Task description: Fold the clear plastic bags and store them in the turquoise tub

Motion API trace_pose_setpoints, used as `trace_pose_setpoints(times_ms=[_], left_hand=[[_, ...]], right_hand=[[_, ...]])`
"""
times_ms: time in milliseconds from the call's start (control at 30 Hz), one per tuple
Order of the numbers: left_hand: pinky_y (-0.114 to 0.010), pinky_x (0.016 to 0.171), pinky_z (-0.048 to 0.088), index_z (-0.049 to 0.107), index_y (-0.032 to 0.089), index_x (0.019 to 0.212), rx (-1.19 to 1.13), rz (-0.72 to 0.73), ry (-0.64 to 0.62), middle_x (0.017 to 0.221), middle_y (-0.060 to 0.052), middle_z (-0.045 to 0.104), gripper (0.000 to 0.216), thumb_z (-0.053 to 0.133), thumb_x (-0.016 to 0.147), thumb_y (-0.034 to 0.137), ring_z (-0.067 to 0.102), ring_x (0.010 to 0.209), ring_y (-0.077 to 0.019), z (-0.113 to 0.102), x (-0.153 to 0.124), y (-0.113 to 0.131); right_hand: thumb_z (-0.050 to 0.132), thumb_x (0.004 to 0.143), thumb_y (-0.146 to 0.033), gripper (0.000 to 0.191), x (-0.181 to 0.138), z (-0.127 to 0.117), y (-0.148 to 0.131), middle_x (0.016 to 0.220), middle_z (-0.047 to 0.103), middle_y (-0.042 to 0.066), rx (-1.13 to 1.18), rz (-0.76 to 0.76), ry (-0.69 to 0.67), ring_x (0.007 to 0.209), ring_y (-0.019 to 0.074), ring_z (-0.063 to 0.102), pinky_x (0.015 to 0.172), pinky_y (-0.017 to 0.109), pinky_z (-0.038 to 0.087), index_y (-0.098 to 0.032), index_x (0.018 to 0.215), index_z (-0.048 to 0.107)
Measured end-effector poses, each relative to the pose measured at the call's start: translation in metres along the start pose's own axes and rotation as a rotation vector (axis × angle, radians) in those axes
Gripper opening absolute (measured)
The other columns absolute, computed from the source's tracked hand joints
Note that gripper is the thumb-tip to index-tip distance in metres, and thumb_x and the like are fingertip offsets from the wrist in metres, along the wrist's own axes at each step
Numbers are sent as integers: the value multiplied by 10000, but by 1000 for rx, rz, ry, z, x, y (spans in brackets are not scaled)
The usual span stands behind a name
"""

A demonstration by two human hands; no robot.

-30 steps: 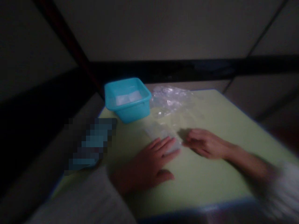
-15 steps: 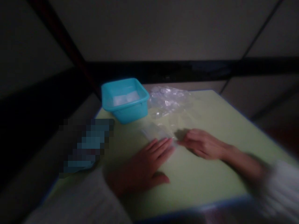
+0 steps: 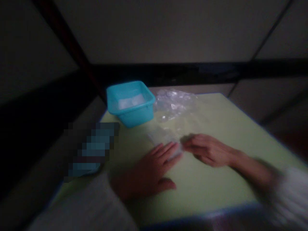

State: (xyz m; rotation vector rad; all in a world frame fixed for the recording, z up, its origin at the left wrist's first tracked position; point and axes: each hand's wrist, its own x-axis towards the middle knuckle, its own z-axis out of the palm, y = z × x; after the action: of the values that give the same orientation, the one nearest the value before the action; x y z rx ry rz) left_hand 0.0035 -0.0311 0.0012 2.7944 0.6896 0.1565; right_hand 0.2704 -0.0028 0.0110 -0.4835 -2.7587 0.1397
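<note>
Step in hand looks like working the edge of a flat clear plastic piece (image 3: 160,136) on the counter (image 3: 216,189). The plastic piece sits under the left fingers and reaches out beyond their tips; its paler right end lies between them and the right fingers. Left hand (image 3: 149,170) is laid flat, fingers straight and only slightly parted, thumb out to the side, so it reads as the anchor. Right hand (image 3: 209,149) is curled, fingertips bunched at or just beside that paler end; too dark and blurred to tell if they're pinching the edge or only resting by it. My read: the next move calls for light, even pressure from the left, fine fingertip control from the right, and no skidding, since thin film probably slides or creases easily. Around it: blue basin (image 3: 137,117) beyond the left fingers and off to their left, white pieces (image 3: 131,102) inside; crumpled clear plastic (image 3: 174,104) straight out past both sets of fingers, right of the basin; a pixelated item (image 3: 98,144) left of the left fingers, can't identify it.
</note>
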Motion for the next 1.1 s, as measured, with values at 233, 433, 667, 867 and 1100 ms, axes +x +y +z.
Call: trace_pose_setpoints(times_ms=[233,433,667,867,1100], left_hand=[[-422,1165,133,55,113,1473,28,12,133,1548,-150,139,667,325,965,450,88,1432,-229,-3,-1,-2],[-397,1164,166,130,100,1450,82,-17,153,1539,-141,186,526,274,958,218,103,1431,-192,-6,4,-16],[-381,1168,155,200,67,1439,105,53,47,1525,-130,240,496,233,972,230,117,1428,-182,-6,13,-21],[-386,1167,153,209,65,1442,143,59,14,1523,-127,244,502,258,982,259,133,1425,-197,-4,13,-21],[-388,1160,137,233,106,1441,166,44,-4,1529,-100,240,496,257,992,314,123,1428,-195,-6,15,-25]], right_hand=[[348,919,-183,458,2,1,-9,1273,561,205,52,-99,98,1287,258,422,1019,482,416,-9,1339,408],[353,962,-301,469,10,6,-20,1365,491,189,124,-160,17,1354,238,327,1082,456,356,-33,1340,424],[363,969,-370,554,16,10,-24,1432,401,182,184,-120,-169,1386,220,252,1143,417,245,-8,1389,361],[404,961,-351,556,14,12,-23,1433,395,187,225,-93,-197,1375,219,281,1133,414,269,-32,1411,336],[429,953,-321,562,16,10,-24,1434,393,187,262,-102,-201,1381,225,261,1137,426,262,-23,1416,317]])
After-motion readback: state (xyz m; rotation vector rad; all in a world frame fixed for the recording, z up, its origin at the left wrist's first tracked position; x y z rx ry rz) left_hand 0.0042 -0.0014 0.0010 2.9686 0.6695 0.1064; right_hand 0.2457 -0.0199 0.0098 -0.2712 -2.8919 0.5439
